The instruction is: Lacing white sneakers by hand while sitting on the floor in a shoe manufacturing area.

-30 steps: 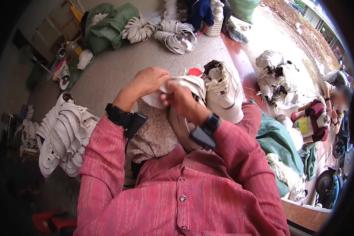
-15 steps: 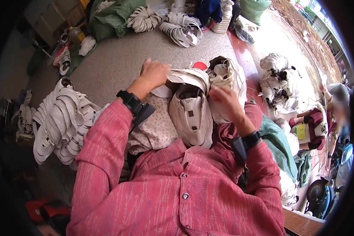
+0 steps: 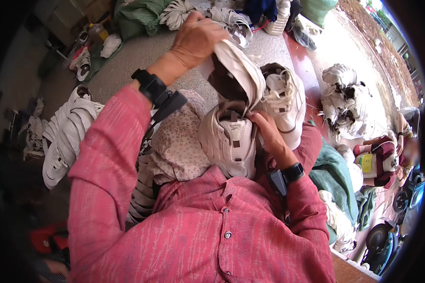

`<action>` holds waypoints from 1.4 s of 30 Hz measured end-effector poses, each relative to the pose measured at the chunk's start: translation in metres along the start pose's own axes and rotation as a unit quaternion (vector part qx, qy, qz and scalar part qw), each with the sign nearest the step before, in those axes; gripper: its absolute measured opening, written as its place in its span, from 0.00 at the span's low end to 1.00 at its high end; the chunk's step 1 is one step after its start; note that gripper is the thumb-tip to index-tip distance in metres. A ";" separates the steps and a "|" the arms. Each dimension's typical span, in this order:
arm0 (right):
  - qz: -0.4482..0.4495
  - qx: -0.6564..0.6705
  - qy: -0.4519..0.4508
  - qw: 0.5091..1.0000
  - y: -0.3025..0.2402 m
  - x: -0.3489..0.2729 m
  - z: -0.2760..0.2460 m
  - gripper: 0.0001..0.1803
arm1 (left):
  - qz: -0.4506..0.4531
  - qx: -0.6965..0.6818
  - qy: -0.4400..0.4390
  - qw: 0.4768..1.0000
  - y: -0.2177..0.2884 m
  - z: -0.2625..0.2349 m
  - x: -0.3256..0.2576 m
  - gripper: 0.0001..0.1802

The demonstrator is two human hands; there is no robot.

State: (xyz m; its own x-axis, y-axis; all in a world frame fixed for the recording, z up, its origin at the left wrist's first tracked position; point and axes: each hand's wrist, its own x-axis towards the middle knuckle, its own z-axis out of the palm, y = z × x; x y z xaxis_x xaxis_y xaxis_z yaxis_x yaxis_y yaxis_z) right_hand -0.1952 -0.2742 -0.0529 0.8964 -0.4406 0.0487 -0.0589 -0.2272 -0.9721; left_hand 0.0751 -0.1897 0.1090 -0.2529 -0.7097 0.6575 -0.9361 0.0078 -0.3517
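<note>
A long-sleeved pinkish-red shirt is worn, patterned with thin pale streaks and sprig-like marks, and its front is closed by a row of small round buttons with light rims. A black strap is fastened on each wrist, left and right, and a dark angular module is mounted beside each
</note>
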 end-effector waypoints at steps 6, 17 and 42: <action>0.063 -0.089 0.007 0.994 0.012 0.027 0.030 0.17 | -0.268 -0.066 -0.437 0.856 0.016 0.094 -0.162 0.33; 0.149 0.267 0.010 0.952 0.007 0.015 0.037 0.34 | -0.357 -0.298 -0.049 0.884 0.109 -0.041 -0.146 0.24; -0.087 0.105 0.111 0.984 -0.007 0.028 0.060 0.47 | -0.450 -0.653 -0.072 0.605 0.099 0.028 -0.126 0.22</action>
State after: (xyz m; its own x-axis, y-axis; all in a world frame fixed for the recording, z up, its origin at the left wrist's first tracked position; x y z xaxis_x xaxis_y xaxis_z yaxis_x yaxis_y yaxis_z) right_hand -0.1436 -0.2328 -0.0588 0.7658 -0.5946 0.2450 0.2004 -0.1413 -0.9695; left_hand 0.0208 -0.1192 -0.0278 0.4378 -0.8942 0.0928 -0.0971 0.0556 0.9937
